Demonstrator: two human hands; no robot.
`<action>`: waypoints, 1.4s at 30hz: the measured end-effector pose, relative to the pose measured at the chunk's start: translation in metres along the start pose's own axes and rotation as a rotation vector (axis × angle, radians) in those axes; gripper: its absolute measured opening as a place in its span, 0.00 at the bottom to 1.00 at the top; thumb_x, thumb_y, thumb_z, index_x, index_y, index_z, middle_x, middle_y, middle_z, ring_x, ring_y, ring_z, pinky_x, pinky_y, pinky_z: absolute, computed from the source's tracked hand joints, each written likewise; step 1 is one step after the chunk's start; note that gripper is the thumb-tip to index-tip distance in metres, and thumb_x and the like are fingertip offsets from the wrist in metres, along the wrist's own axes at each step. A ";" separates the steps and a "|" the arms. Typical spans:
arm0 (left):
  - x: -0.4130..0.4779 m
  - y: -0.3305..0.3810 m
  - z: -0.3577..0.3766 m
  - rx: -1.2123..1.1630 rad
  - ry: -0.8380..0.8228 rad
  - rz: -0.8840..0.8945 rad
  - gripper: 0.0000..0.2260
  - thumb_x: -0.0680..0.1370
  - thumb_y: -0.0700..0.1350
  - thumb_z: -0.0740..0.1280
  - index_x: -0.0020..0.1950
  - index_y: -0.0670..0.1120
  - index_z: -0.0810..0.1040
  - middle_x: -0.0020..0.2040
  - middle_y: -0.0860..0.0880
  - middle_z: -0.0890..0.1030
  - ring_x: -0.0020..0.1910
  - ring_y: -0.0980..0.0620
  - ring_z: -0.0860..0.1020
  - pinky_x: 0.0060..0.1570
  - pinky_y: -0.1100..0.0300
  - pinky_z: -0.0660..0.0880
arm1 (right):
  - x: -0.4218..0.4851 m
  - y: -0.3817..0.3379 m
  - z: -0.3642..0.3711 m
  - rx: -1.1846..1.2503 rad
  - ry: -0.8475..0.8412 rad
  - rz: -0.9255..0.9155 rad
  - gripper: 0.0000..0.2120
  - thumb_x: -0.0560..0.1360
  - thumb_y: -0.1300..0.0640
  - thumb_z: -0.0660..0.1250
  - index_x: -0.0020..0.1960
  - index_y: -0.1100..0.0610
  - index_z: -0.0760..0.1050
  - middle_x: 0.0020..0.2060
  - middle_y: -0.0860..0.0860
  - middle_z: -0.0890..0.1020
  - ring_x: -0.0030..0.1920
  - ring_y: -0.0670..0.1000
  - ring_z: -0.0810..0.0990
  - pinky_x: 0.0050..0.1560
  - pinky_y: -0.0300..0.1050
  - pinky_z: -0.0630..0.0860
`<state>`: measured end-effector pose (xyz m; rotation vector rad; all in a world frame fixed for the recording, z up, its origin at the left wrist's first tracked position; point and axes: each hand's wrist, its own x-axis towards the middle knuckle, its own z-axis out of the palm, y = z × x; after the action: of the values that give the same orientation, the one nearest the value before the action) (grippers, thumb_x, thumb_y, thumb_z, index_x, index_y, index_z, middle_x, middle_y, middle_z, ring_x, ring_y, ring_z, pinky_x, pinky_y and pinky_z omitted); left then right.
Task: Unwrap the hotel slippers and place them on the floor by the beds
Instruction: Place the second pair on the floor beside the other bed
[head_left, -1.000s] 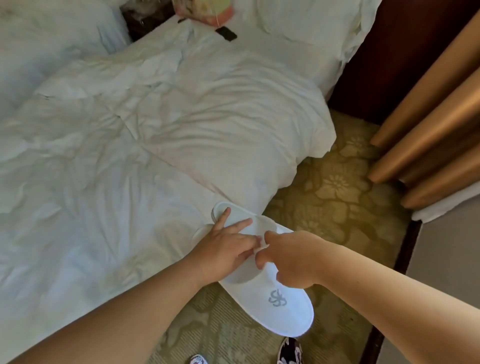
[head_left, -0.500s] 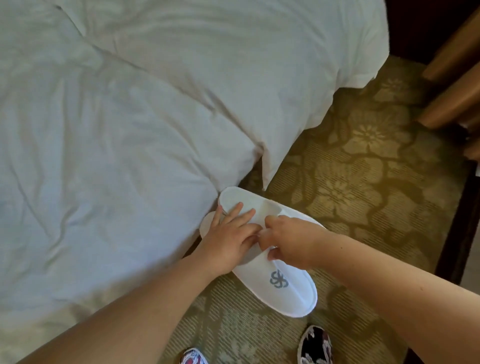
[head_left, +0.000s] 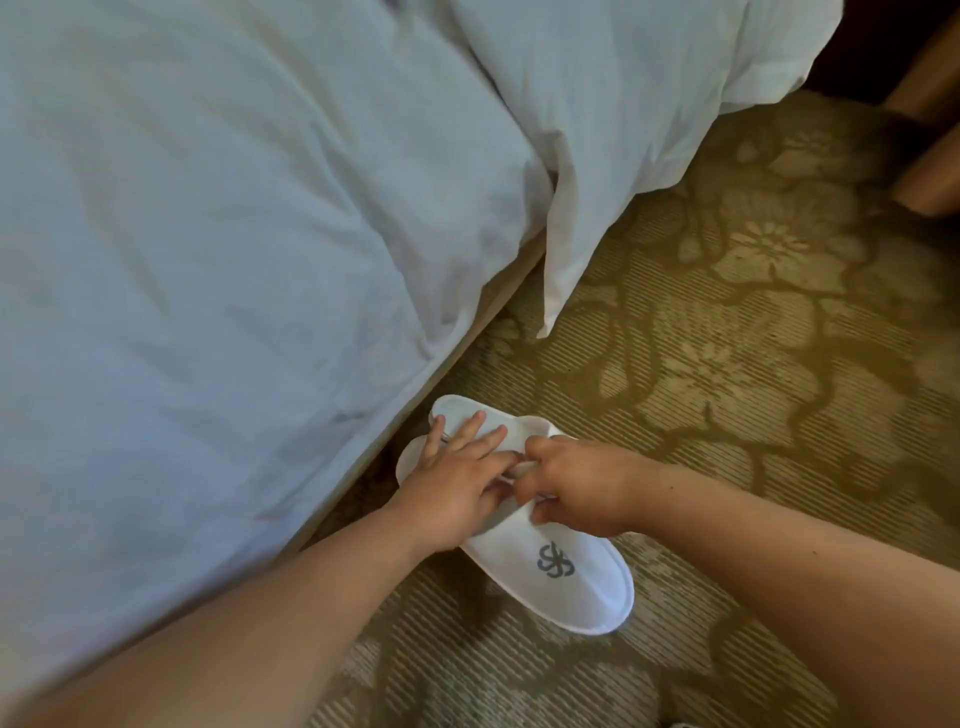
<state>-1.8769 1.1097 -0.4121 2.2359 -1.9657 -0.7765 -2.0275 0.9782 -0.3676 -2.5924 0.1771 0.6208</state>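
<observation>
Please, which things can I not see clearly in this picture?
Head view only.
Lower slipper: mostly covered by the top slipper, the left hand and the right hand.
Right hand's fingertips: curled under, hidden by its own knuckles.
Curtain: cut off by the right edge, blurred.

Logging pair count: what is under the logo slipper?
The heel edge of a second slipper shows beneath the logo slipper, beside the left hand pressing on top. The right hand pinches the logo slipper's upper. The rest of the second slipper is covered.
</observation>
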 end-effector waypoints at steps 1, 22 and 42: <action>0.001 -0.007 0.009 0.006 -0.020 0.004 0.19 0.84 0.54 0.55 0.76 0.59 0.65 0.82 0.53 0.57 0.80 0.53 0.41 0.76 0.42 0.34 | 0.007 0.001 0.010 0.007 -0.011 0.006 0.13 0.79 0.49 0.65 0.63 0.44 0.76 0.52 0.46 0.68 0.49 0.48 0.70 0.46 0.44 0.69; 0.025 -0.129 0.047 -0.887 -0.233 -0.788 0.34 0.80 0.69 0.51 0.79 0.50 0.65 0.79 0.47 0.64 0.77 0.44 0.61 0.75 0.45 0.57 | 0.095 -0.015 0.140 -0.166 -0.160 0.192 0.14 0.80 0.55 0.62 0.64 0.51 0.75 0.61 0.56 0.71 0.61 0.61 0.72 0.60 0.59 0.74; 0.086 -0.102 0.032 -0.846 -0.416 -0.935 0.44 0.75 0.75 0.46 0.82 0.47 0.50 0.80 0.36 0.55 0.79 0.35 0.54 0.75 0.37 0.53 | 0.040 0.055 0.121 1.612 0.532 1.367 0.34 0.79 0.37 0.59 0.77 0.57 0.62 0.75 0.58 0.66 0.74 0.62 0.64 0.71 0.61 0.61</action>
<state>-1.7922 1.0559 -0.5059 2.3596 -0.2842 -1.8074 -2.0526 0.9855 -0.5043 -0.6924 1.7552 -0.0293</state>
